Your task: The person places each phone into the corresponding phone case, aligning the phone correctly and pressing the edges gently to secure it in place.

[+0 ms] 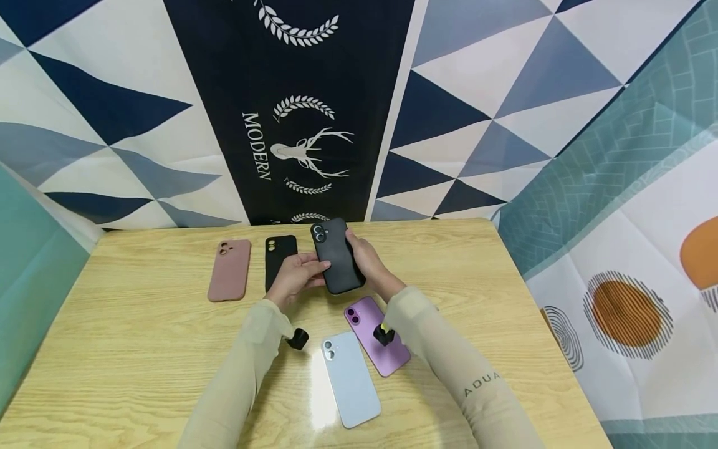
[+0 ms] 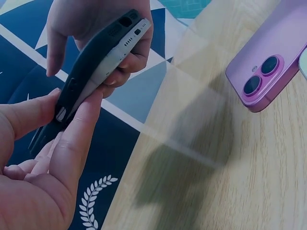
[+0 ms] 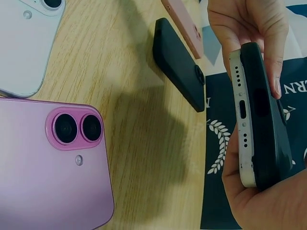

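Observation:
Both hands hold a silver-edged phone (image 3: 243, 120) and a black phone case (image 1: 341, 259) above the far part of the table, camera side up. At the end with the charging port, the phone's edge stands out from the case, as both wrist views show. My left hand (image 1: 294, 274) pinches the left long side between thumb and fingers. On the opposite side, my right hand (image 1: 370, 262) grips the phone and case, its thumb along the edge. Below them lie a purple phone (image 1: 389, 360) and a pale blue phone (image 1: 353, 386), both back up.
Left of the hands, a black phone case (image 1: 278, 252) with camera holes lies on the wooden table (image 1: 140, 349), partly behind the left hand. Farther left is a pink phone case (image 1: 230, 274). A patterned cloth wall (image 1: 314, 62) rises at the table's far edge.

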`<state>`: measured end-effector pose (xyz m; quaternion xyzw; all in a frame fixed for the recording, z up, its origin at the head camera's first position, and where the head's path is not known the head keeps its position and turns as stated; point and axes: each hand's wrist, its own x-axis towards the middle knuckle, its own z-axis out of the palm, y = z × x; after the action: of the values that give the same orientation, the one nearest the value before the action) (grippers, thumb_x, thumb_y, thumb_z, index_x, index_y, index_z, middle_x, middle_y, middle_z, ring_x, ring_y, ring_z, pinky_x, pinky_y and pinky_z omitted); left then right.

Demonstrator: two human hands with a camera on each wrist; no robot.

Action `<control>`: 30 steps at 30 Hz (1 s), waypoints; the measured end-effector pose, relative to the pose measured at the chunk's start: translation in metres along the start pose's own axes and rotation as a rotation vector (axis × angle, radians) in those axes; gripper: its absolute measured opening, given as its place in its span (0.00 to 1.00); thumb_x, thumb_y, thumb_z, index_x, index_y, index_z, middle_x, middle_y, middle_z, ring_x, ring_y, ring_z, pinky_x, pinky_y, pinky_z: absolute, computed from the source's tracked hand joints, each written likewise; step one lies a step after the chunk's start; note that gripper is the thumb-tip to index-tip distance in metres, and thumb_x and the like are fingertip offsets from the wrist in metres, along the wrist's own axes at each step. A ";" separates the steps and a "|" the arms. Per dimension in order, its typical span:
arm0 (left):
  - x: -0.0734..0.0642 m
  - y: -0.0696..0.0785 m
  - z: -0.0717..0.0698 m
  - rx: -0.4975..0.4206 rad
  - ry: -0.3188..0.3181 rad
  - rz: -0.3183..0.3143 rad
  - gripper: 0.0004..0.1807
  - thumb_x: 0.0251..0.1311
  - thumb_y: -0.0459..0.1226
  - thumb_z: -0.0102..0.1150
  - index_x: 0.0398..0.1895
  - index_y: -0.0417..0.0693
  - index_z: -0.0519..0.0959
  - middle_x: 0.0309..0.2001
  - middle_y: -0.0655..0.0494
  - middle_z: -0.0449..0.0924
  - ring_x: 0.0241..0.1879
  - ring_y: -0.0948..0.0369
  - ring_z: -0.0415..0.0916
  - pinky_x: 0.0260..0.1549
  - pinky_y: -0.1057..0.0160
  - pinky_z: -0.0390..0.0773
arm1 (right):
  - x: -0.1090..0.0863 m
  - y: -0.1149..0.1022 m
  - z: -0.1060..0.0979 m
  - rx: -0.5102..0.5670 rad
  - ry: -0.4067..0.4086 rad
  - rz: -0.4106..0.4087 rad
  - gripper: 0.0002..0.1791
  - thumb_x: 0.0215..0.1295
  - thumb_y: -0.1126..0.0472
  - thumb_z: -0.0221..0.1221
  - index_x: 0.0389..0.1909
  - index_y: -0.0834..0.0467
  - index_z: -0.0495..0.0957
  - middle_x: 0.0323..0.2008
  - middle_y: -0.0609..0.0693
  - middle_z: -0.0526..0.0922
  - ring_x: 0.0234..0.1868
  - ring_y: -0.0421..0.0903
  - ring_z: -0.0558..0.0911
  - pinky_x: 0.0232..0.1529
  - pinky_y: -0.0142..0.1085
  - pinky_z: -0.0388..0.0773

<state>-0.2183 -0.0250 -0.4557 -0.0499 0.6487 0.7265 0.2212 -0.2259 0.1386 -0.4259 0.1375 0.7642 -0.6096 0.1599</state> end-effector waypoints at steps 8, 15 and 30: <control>-0.002 0.002 0.000 0.003 0.001 -0.022 0.21 0.59 0.33 0.60 0.55 0.34 0.73 0.48 0.42 0.80 0.32 0.62 0.83 0.36 0.64 0.83 | 0.000 0.000 0.002 -0.010 -0.017 -0.015 0.29 0.70 0.42 0.43 0.53 0.65 0.67 0.38 0.53 0.70 0.37 0.45 0.71 0.35 0.31 0.69; -0.003 0.001 0.000 0.004 -0.017 -0.018 0.19 0.58 0.32 0.61 0.52 0.33 0.72 0.40 0.48 0.81 0.30 0.62 0.83 0.35 0.63 0.84 | 0.001 0.004 0.002 -0.074 -0.017 -0.020 0.27 0.63 0.48 0.58 0.54 0.62 0.66 0.37 0.54 0.76 0.30 0.43 0.76 0.29 0.30 0.74; -0.006 0.007 -0.010 -0.086 -0.069 -0.046 0.26 0.63 0.46 0.56 0.54 0.34 0.70 0.34 0.52 0.82 0.32 0.60 0.84 0.43 0.58 0.82 | 0.002 0.004 -0.009 -0.090 -0.105 -0.085 0.23 0.64 0.53 0.58 0.53 0.62 0.68 0.28 0.50 0.76 0.24 0.41 0.76 0.26 0.30 0.74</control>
<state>-0.2176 -0.0363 -0.4489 -0.0493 0.6073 0.7498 0.2577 -0.2268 0.1481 -0.4280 0.0656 0.7866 -0.5871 0.1797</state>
